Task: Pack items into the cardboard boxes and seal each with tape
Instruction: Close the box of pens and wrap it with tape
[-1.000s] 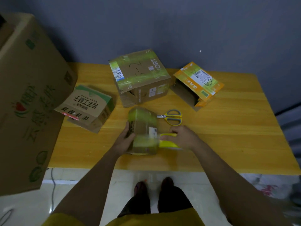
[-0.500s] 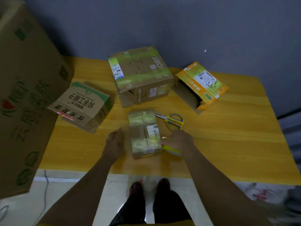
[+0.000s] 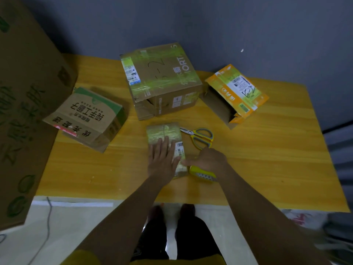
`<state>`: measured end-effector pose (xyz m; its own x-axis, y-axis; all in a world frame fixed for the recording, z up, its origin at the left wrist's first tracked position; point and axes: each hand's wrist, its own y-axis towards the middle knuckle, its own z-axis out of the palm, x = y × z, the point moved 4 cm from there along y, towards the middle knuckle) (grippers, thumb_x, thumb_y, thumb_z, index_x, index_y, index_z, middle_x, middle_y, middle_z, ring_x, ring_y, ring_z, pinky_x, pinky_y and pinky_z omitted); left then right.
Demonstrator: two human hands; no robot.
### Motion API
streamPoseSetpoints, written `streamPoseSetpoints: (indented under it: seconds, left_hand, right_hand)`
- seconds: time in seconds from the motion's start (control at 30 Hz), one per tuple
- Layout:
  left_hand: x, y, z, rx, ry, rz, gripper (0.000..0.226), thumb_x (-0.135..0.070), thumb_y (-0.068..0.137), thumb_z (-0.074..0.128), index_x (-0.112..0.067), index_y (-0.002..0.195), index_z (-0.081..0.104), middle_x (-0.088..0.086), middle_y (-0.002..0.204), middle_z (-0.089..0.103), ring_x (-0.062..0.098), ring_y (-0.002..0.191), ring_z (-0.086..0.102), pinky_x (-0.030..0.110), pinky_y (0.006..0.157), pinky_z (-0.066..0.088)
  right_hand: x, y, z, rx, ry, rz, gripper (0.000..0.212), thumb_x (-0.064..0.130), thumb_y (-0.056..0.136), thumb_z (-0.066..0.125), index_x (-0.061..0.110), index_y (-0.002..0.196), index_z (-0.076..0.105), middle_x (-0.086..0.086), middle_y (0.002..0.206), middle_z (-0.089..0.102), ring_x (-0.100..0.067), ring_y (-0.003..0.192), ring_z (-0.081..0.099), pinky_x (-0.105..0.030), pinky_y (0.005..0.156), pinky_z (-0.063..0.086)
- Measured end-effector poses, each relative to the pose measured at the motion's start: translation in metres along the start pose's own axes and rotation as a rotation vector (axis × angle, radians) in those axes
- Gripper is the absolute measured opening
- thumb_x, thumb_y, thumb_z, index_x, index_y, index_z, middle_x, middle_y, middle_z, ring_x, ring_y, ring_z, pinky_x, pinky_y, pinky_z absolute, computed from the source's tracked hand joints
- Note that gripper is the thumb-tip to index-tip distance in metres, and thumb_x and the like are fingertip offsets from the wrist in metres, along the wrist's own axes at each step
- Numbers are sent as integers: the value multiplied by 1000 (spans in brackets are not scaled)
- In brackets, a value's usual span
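Note:
A small cardboard box (image 3: 168, 131), wrapped in greenish tape and bearing a white barcode label, lies on the wooden table (image 3: 267, 165) near its front edge. My left hand (image 3: 162, 159) lies flat on top of it with straight fingers pressing down. My right hand (image 3: 209, 159) grips a yellow tape roll (image 3: 202, 173) at the box's near right corner, its thumb touching the box.
Yellow-handled scissors (image 3: 200, 136) lie just right of the small box. Behind stand a taped brown box (image 3: 162, 81), an open orange box (image 3: 236, 94) on its side and a green-and-brown box (image 3: 86, 117) at left. A big carton (image 3: 24, 104) flanks the table's left.
My left hand moved from the table beside the box onto its top and now presses flat. The right hand with the tape roll stayed at the box's near right corner.

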<state>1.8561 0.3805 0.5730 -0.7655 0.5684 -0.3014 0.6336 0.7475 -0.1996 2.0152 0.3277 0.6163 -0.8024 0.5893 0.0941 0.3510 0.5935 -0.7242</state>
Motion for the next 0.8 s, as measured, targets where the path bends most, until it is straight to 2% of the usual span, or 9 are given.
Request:
streamPoseSetpoints:
  seconds: [0.07,0.13,0.2,0.27,0.33,0.43,0.5,0.67,0.8]
  left_hand:
    - [6,2,5,-4,24,13,63,-52,101,5,-16,148,28,12,153,34,29,142,27,44,115,-1]
    - [10,2,3,11,46,47,63,-53,101,8,-16,147,30,11,152,35,29,141,30,43,114,0]
    - [15,3,1,7,49,103,66,-56,100,9,-17,148,33,10,154,32,27,142,27,43,115,1]
    - [21,5,-1,12,74,156,69,-58,99,10,-17,148,35,10,155,30,28,144,24,46,115,5]
    - [26,8,-3,-3,81,189,68,-58,99,10,-18,148,34,10,155,29,29,144,25,48,114,9]
    - [27,10,-3,-3,86,202,68,-59,99,10,-18,149,33,10,156,28,30,144,24,49,115,9]
    - [27,11,-3,7,63,201,72,-62,97,5,-20,150,28,8,158,23,29,146,19,48,116,4]
    - [21,15,-10,80,-27,65,86,-71,77,-3,-32,154,9,-7,161,-6,13,148,-10,52,114,-10]
    - [9,16,-18,90,-29,13,94,-65,70,0,-23,153,17,0,162,0,20,149,-6,56,113,-10]
  right_hand:
    - [-14,-7,3,71,151,-74,78,82,70,56,16,111,64,-2,103,62,-21,91,60,-36,78,48]
    - [-29,-16,5,139,400,-162,49,69,74,64,23,89,61,6,87,52,-14,81,53,-27,68,37]
    - [-48,-21,4,56,558,-225,46,55,80,69,10,75,58,0,76,47,-16,75,51,-28,63,30]
    - [-59,-20,3,-106,454,-215,47,55,82,67,8,76,63,0,77,53,-19,83,58,-29,64,34]
    - [-58,-19,3,-208,128,-163,56,66,81,60,13,64,53,0,69,51,-24,81,59,-30,58,35]
    - [-60,-18,4,-277,-50,-34,64,78,76,53,15,85,65,-4,87,62,-24,91,62,-29,63,42]
    - [-60,-18,3,-276,-42,-23,72,80,74,52,16,103,68,-6,101,66,-25,98,62,-30,67,43]
    - [-62,-16,-7,-164,-29,-34,80,82,74,50,18,120,63,-4,118,64,-25,108,59,-35,79,48]
    - [-69,-16,-14,-63,9,-45,81,80,76,50,17,127,57,-4,129,58,-25,115,55,-38,85,46]
